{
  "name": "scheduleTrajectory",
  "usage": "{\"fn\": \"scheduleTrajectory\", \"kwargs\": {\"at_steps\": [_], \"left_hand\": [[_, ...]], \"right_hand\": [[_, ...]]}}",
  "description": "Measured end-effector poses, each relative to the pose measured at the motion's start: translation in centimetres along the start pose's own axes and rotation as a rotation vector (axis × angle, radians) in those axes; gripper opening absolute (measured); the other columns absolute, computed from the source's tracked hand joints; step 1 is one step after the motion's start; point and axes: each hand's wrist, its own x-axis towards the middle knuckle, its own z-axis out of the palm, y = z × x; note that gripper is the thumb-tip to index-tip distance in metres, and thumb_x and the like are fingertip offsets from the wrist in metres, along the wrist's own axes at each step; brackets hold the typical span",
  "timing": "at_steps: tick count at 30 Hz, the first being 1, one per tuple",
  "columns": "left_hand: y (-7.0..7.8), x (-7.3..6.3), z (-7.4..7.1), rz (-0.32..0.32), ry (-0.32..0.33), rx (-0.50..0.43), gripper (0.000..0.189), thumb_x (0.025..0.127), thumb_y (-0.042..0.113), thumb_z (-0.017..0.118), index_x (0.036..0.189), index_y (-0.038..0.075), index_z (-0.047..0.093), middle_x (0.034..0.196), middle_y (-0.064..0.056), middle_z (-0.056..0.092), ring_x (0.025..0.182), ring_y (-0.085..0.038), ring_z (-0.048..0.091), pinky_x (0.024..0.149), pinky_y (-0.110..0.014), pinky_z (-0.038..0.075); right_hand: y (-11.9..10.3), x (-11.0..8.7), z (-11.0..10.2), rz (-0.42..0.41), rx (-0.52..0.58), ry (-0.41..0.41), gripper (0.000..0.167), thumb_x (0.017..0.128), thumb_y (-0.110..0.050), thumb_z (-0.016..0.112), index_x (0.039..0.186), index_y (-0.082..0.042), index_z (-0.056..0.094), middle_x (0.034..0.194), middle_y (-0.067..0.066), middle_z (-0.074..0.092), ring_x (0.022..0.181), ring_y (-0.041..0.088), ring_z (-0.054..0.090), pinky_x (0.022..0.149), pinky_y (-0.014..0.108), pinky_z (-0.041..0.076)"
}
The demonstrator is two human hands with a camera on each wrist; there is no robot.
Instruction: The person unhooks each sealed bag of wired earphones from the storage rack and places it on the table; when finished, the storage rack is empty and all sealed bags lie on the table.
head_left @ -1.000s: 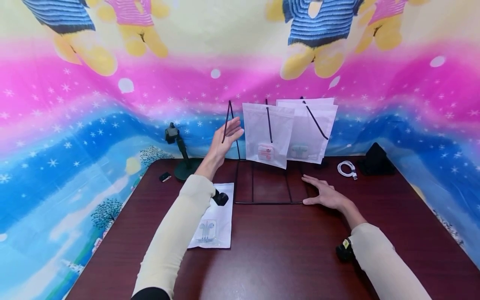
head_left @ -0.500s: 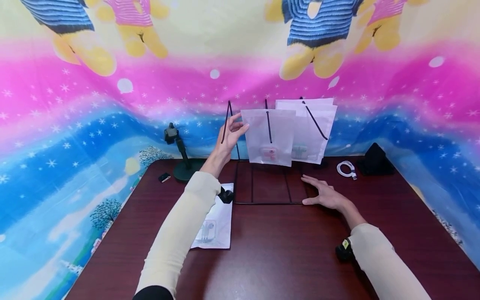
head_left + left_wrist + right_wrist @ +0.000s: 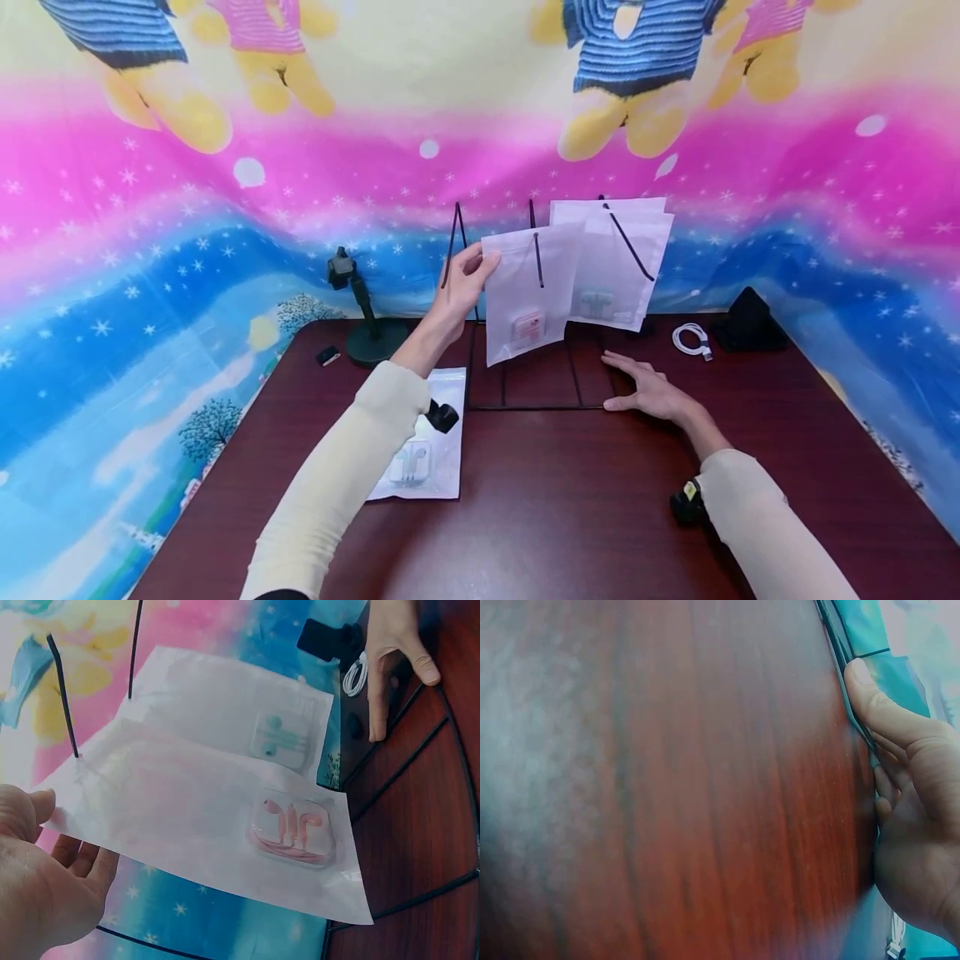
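Note:
My left hand pinches the left edge of a white pouch between thumb and fingers. Pink earphones in a clear case show through the pouch's lower part. The pouch hangs tilted on the middle prong of a black wire rack. Behind it, another white pouch with mint-green earphones hangs on the right prong, a further pouch at its back. With fingers stretched out, my right hand rests at the rack base's right side, thumb touching the front corner.
A white pouch with white earphones lies on the dark red table, partly under my left forearm. The rack's left prong bears no pouch. Farther back are a dark stand, a coiled white cable and a black holder.
My left hand has moved from beside the left prong to the middle pouch and taken its left edge. The pouch has slid toward the prong's front and swung. The right hand stays put.

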Motion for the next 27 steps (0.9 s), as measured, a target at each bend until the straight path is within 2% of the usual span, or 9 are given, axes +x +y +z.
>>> {"fn": "scheduleTrajectory", "kwargs": {"at_steps": [4, 9, 12, 21, 27], "left_hand": [[0.3, -1.7, -0.4, -0.030, 0.000, 0.029, 0.041, 0.104, 0.040, 0.063, 0.139, 0.018, 0.066, 0.142, -0.007, 0.063, 0.132, -0.023, 0.056, 0.113, -0.047, 0.043], [0.4, -3.8, -0.7, -0.020, -0.021, 0.042, 0.042, 0.103, 0.040, 0.065, 0.139, 0.018, 0.066, 0.141, -0.006, 0.064, 0.131, -0.023, 0.056, 0.115, -0.049, 0.042], [0.5, -4.8, -0.7, -0.014, -0.036, 0.016, 0.042, 0.103, 0.038, 0.066, 0.139, 0.016, 0.067, 0.137, -0.008, 0.067, 0.126, -0.024, 0.060, 0.112, -0.049, 0.046], [0.3, -7.0, -0.8, 0.006, -0.055, -0.033, 0.040, 0.102, 0.033, 0.068, 0.136, 0.013, 0.069, 0.130, -0.010, 0.069, 0.117, -0.027, 0.064, 0.106, -0.049, 0.052], [0.8, -8.4, -1.1, 0.017, -0.028, -0.019, 0.040, 0.099, 0.036, 0.072, 0.134, 0.017, 0.071, 0.126, -0.008, 0.071, 0.110, -0.027, 0.067, 0.097, -0.046, 0.058]], "right_hand": [[0.0, 0.0, 0.0, -0.006, 0.000, 0.002, 0.091, 0.091, -0.035, 0.081, 0.163, -0.006, 0.033, 0.170, 0.021, 0.021, 0.149, 0.050, 0.018, 0.113, 0.076, 0.009], [0.2, 0.0, 0.0, -0.005, 0.005, 0.002, 0.092, 0.091, -0.036, 0.081, 0.163, -0.006, 0.032, 0.170, 0.022, 0.020, 0.149, 0.050, 0.016, 0.113, 0.077, 0.007], [0.4, 0.1, -0.2, 0.000, 0.004, 0.010, 0.093, 0.091, -0.036, 0.081, 0.163, -0.007, 0.031, 0.170, 0.021, 0.021, 0.149, 0.049, 0.017, 0.113, 0.076, 0.008], [0.7, 0.3, 0.0, 0.006, -0.006, 0.010, 0.094, 0.090, -0.038, 0.081, 0.163, -0.008, 0.031, 0.170, 0.022, 0.021, 0.149, 0.049, 0.017, 0.113, 0.076, 0.008], [0.6, 0.3, 0.2, -0.004, 0.003, 0.014, 0.093, 0.090, -0.037, 0.081, 0.163, -0.008, 0.032, 0.169, 0.021, 0.022, 0.149, 0.049, 0.017, 0.113, 0.076, 0.007]]}}
